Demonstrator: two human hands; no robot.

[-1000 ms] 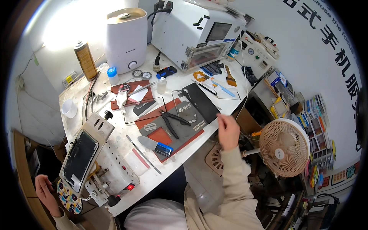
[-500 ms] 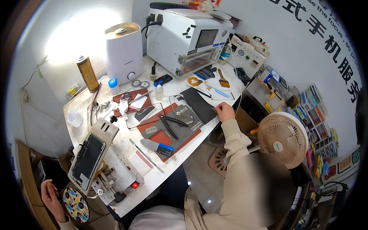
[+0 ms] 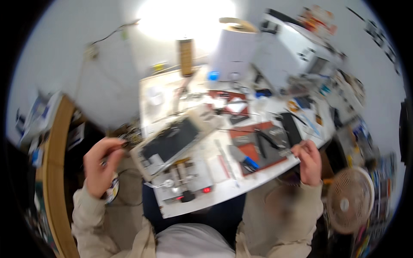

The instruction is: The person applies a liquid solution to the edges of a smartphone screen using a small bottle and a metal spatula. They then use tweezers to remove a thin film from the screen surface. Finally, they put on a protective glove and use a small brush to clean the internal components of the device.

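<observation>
Head view: apparently just positioning hands. A dark screen point(image 3: 172, 141) lies on a beige plate point(image 3: 208, 119) above the counter point(image 3: 224, 189); the left hand point(image 3: 100, 165) curls near it, the right hand point(image 3: 310, 162) near a black pad point(image 3: 291, 129). Blur hides whether either grip is closed. Touching the screen would call for crossing a gap.

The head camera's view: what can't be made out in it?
All in the head view:
Whether the beige-sleeved left hand pinches anything: blurred.
Whether the beige-sleeved right hand touches the flat black rectangular sheet: motion blur.
Left part of the round multicoloured disc: hidden behind the left hand.
</observation>
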